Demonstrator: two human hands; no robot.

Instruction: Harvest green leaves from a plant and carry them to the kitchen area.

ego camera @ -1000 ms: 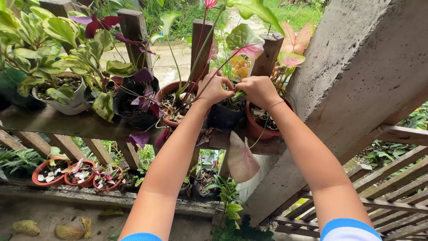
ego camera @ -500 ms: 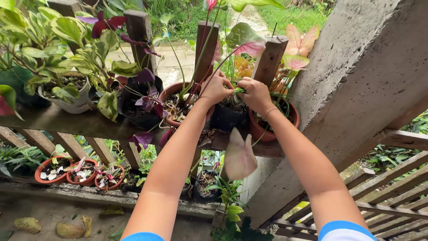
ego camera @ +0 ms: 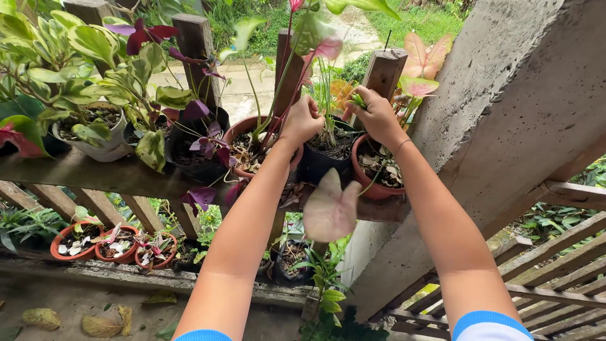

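Black pot (ego camera: 328, 158), on the ledge (ego camera: 82, 173) between two clay pots near its right end: my left hand (ego camera: 302, 121) fisted on stems, my right hand (ego camera: 377, 115) pinching a green sprig (ego camera: 358, 101); tugging harder could, I judge, uproot the plant or topple the pot.

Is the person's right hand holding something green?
Yes, the right hand is closed around a small green sprig above the black pot.
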